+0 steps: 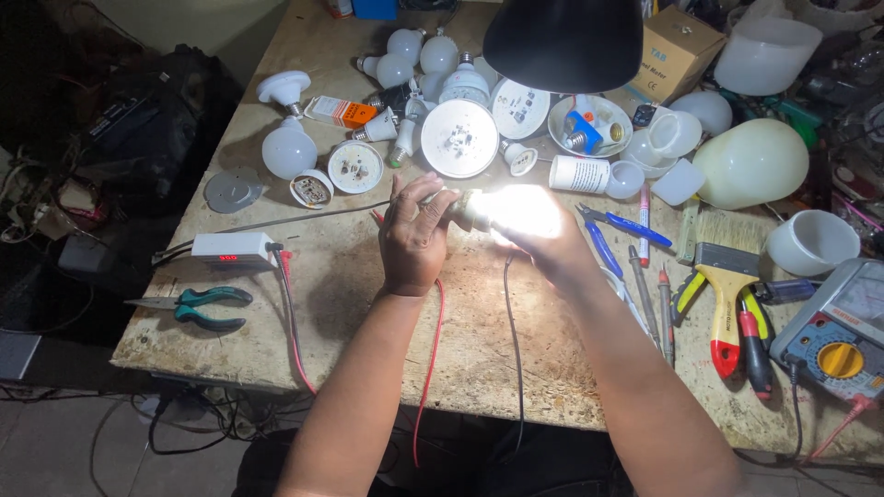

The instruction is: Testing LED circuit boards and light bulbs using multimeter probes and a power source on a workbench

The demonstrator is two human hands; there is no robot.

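Observation:
My left hand (414, 235) and my right hand (545, 241) meet over the middle of the wooden workbench (368, 313). Together they hold a small bulb part (471, 208) under the lamp's bright glare, which washes out its shape. The left hand's fingers curl around its left end; the right hand grips its right side. A red wire (433, 350) and a black wire (512, 331) run from under the hands toward the front edge.
Many white bulbs and bulb parts (459, 138) lie at the back, under a black lamp shade (564, 37). A small white meter (232, 248) and green pliers (198, 306) sit left. Blue pliers (610, 230), screwdrivers, a paintbrush (726, 285) and a multimeter (833, 331) lie right.

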